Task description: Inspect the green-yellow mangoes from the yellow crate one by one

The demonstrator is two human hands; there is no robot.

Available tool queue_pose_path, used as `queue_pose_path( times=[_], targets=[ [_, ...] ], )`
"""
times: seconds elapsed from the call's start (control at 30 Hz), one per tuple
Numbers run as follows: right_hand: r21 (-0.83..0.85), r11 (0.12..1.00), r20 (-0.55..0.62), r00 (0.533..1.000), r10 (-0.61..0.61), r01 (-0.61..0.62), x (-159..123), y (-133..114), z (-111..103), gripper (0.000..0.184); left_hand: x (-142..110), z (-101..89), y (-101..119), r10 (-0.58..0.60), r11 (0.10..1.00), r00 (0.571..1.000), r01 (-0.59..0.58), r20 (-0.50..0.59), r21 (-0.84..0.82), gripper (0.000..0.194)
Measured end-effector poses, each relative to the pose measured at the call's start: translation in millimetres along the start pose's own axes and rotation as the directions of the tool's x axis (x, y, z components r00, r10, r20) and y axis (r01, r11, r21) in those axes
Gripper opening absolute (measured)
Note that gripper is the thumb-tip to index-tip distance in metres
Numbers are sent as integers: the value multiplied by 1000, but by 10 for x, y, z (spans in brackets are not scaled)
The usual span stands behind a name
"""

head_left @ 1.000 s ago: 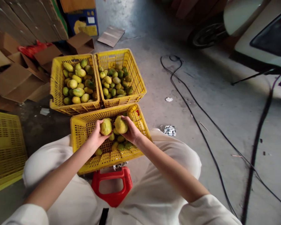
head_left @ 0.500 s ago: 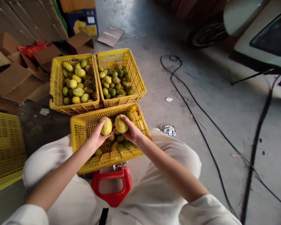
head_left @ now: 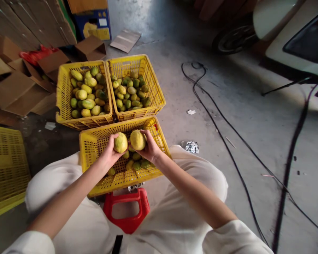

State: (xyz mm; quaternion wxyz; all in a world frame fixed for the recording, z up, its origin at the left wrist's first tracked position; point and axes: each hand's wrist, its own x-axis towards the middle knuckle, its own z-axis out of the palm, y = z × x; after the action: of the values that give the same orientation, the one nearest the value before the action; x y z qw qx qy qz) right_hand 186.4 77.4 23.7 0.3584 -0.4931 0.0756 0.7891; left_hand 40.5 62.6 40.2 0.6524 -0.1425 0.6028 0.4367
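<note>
My left hand (head_left: 111,150) grips a round yellow-green fruit (head_left: 121,143), thumb along its near side. A second pale yellow fruit (head_left: 137,140) sits in my right hand (head_left: 149,147), with the thumb curled over its top. Both fruits are side by side over a yellow plastic crate (head_left: 95,188) between my knees. Several more yellow and green fruits (head_left: 137,165) lie in that crate below my hands, partly covered by them. The exact kind of fruit is not certain.
Beyond it stand a left yellow crate (head_left: 65,93) and a right yellow crate (head_left: 152,83), both holding similar fruits. A red stool (head_left: 127,225) is below me. Cardboard boxes (head_left: 18,91) lie left; black cables (head_left: 219,130) cross the floor at right, near a parked scooter (head_left: 281,38).
Both fruits have turned slightly in my fingers, and my right thumb has shifted to the right over its fruit. The crates stay where they were.
</note>
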Motion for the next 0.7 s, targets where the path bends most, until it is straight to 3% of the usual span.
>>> queue_pose_path(
  times=[0.23,0.5,0.6,0.7],
  targets=[
    [120,992,-50,998,35,-29,-29,-44,52,20,4,-14,18,9,1000,999,-9,33,3,19],
    [-2,996,-66,994,-86,86,36,-12,-24,24,-1,-27,20,9,999,999,-7,45,-47,15],
    [4,997,-37,996,-77,78,69,4,-48,27,-23,-14,24,12,998,1000,-11,13,-68,10],
    [-2,999,-32,999,-42,42,95,9,-66,19,-22,-12,29,-21,997,1000,22,18,-68,12]
  ],
)
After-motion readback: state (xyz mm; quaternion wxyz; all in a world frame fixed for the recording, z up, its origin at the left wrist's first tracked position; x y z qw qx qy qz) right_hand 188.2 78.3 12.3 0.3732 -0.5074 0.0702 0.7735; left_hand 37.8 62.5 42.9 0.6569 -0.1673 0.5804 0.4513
